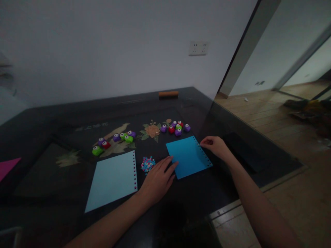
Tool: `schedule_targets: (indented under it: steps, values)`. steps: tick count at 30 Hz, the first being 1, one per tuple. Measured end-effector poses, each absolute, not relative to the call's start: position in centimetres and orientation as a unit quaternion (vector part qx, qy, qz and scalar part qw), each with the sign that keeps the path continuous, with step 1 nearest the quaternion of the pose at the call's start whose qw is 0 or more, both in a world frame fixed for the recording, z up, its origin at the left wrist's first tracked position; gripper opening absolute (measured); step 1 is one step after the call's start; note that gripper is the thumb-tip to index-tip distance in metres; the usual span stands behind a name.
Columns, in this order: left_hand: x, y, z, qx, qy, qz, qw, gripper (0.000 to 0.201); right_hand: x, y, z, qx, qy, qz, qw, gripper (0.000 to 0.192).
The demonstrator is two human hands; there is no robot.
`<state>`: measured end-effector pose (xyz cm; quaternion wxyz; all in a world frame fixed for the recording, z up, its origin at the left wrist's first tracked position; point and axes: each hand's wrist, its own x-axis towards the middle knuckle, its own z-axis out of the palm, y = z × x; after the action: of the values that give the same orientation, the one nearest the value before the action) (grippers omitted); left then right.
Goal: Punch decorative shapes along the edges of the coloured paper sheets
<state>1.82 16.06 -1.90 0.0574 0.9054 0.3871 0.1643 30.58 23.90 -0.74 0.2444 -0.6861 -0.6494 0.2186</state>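
A bright blue paper sheet [188,156] with a row of punched holes along its right edge lies on the dark table [64,117]. My left hand [158,179] lies flat with its fingertips on the sheet's left edge. My right hand [216,145] touches the sheet's upper right corner with curled fingers. A pale blue sheet [113,179], punched along its right edge, lies to the left. Between the two sheets sits a small heap of coloured paper bits [148,163].
Several small craft punches, purple, green and red, stand in two groups behind the sheets [113,141] [176,127]. A pink sheet [7,167] pokes in at the far left. An orange bar [168,93] lies at the table's back edge. Wooden floor lies to the right.
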Motion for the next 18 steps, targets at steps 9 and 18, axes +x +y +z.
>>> schedule_targets:
  steps: [9,18]
  values:
    - [1.0,15.8,1.1,0.907,0.374,0.190,0.033,0.039,30.9,23.9,-0.7,-0.681,-0.622,0.241,0.304,0.020]
    - [-12.5,18.1,1.9,0.784,0.545,0.294,0.046,0.027,27.9,22.8,2.0,-0.619,-0.662,0.246,0.343,0.029]
